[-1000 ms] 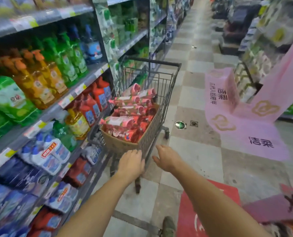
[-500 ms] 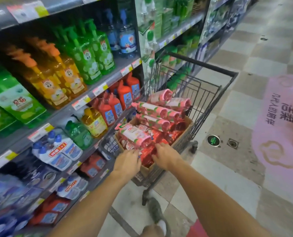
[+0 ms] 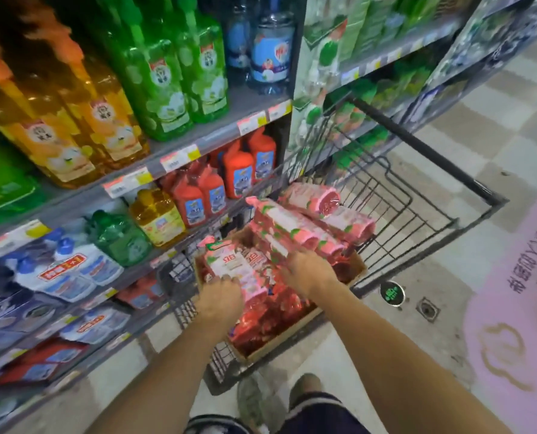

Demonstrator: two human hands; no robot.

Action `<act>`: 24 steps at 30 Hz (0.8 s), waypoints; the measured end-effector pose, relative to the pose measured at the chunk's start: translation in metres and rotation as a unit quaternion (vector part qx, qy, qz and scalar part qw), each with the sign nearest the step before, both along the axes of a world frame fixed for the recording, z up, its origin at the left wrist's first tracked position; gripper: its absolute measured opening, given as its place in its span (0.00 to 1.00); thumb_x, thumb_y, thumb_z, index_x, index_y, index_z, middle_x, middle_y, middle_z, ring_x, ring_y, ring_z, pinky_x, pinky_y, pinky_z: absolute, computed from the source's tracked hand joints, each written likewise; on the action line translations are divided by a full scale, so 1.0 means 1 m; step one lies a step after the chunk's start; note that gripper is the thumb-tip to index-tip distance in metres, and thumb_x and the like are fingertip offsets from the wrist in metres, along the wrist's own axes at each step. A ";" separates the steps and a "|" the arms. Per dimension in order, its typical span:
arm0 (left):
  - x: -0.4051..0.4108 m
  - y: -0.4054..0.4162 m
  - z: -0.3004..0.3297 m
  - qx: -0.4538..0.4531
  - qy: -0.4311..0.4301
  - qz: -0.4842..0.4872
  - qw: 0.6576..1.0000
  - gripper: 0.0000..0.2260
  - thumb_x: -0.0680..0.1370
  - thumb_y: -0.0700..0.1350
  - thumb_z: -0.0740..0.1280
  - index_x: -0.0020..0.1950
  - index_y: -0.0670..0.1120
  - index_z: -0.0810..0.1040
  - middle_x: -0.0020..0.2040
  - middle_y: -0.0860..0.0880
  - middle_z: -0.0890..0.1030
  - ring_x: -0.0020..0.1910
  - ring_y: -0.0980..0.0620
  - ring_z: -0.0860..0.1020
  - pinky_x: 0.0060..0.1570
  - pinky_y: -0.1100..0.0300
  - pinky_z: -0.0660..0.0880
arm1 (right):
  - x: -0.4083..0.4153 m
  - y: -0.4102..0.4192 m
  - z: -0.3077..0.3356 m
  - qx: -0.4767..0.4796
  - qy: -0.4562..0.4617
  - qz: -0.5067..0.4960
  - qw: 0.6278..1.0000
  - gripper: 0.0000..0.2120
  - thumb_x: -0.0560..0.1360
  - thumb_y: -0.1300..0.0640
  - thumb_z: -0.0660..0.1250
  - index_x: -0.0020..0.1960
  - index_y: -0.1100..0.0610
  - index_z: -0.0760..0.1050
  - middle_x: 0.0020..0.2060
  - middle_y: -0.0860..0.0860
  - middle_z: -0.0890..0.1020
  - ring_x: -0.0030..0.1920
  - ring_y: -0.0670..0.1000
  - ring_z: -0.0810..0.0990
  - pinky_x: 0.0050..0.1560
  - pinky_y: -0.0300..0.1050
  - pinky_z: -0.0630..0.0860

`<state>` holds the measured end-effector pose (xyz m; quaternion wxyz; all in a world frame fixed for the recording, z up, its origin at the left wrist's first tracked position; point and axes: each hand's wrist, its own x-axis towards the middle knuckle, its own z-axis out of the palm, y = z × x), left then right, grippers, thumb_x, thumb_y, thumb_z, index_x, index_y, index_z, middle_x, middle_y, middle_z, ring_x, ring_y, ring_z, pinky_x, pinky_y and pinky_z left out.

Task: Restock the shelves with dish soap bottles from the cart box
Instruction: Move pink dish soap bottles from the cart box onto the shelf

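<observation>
Cardboard box (image 3: 353, 267): brown, open-topped, sitting in the near end of a wire cart (image 3: 423, 211); it is heaped with red and pink dish soap bottles.
Dish soap bottles: they lie on their sides in the box, wrapped in shiny plastic; a long pink pack (image 3: 295, 230) lies across the top of the pile, and a pack with a pale label (image 3: 229, 267) lies at the left front.
Left hand (image 3: 220, 300): reaches into the left front of the box, fingers bent down over the near end of the pale-label pack (the fingertips are blurred, so whether they actually clamp it cannot be told).
Right hand (image 3: 307, 270): lies on top of the long pink pack near the middle of the box, fingers spread forward over it; a firm hold cannot be confirmed.
Cart position: parked just beside the shelves (image 3: 179, 151) on the left, its black handle bar at the far end.
Shelves: upper row holds tall orange bottles (image 3: 73, 120) and green bottles (image 3: 173, 79); the row below holds small red bottles (image 3: 239, 172), a yellow bottle (image 3: 159, 217) and a green one (image 3: 120, 239); lower rows hold blue and white packs (image 3: 69, 270).
Floor (image 3: 467, 170): checked tiles, with a pink mat (image 3: 517, 302) at the right.
Feet: two shoes (image 3: 254, 399) show at the bottom edge, behind the cart.
</observation>
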<state>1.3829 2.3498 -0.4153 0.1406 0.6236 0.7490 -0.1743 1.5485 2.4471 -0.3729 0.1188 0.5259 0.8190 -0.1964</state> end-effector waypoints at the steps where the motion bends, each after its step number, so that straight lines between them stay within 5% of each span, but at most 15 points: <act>1: 0.000 0.008 -0.001 -0.005 -0.003 0.018 1.000 0.17 0.82 0.50 0.57 0.67 0.43 0.72 0.62 0.43 0.76 0.61 0.43 0.74 0.56 0.50 0.74 | -0.005 0.013 -0.001 0.004 0.001 0.004 1.000 0.22 0.82 0.45 0.56 0.65 0.60 0.73 0.61 0.59 0.77 0.61 0.61 0.77 0.58 0.55 0.76; 9: -0.018 0.064 -0.010 -0.027 -0.083 0.265 0.960 0.24 0.84 0.54 0.55 0.73 0.39 0.66 0.68 0.41 0.72 0.62 0.43 0.75 0.54 0.53 0.76 | -0.039 0.127 -0.026 0.006 0.036 -0.019 0.999 0.23 0.84 0.49 0.53 0.69 0.66 0.67 0.66 0.64 0.73 0.66 0.64 0.72 0.65 0.55 0.69; 14: -0.008 0.086 -0.044 -0.035 -0.167 0.490 0.855 0.33 0.80 0.62 0.60 0.73 0.37 0.62 0.67 0.39 0.71 0.61 0.42 0.76 0.58 0.50 0.78 | -0.056 0.173 -0.061 -0.108 0.045 -0.076 0.990 0.26 0.83 0.46 0.55 0.70 0.66 0.66 0.65 0.65 0.74 0.66 0.64 0.73 0.65 0.54 0.70; 17: -0.006 0.101 -0.069 -0.041 -0.185 0.575 0.796 0.44 0.76 0.62 0.66 0.78 0.38 0.49 0.73 0.37 0.66 0.69 0.38 0.70 0.65 0.46 0.73 | -0.060 0.188 -0.074 -0.199 0.109 -0.144 0.963 0.25 0.79 0.43 0.63 0.67 0.61 0.73 0.61 0.59 0.79 0.62 0.61 0.77 0.60 0.48 0.73; 21: -0.032 0.084 -0.151 -0.005 -0.274 0.688 0.672 0.61 0.51 0.62 0.77 0.74 0.52 0.45 0.63 0.41 0.76 0.57 0.38 0.79 0.54 0.43 0.79 | -0.063 0.211 -0.076 -0.302 0.110 -0.167 0.932 0.27 0.76 0.43 0.71 0.67 0.59 0.75 0.62 0.55 0.80 0.63 0.57 0.79 0.61 0.47 0.75; 24: -0.056 0.060 -0.210 -0.032 -0.293 0.707 0.643 0.76 0.34 0.68 0.79 0.76 0.55 0.46 0.65 0.41 0.75 0.57 0.40 0.80 0.51 0.46 0.81 | -0.067 0.221 -0.082 -0.375 0.107 -0.193 0.900 0.23 0.72 0.48 0.77 0.59 0.62 0.78 0.55 0.54 0.83 0.56 0.55 0.83 0.53 0.45 0.81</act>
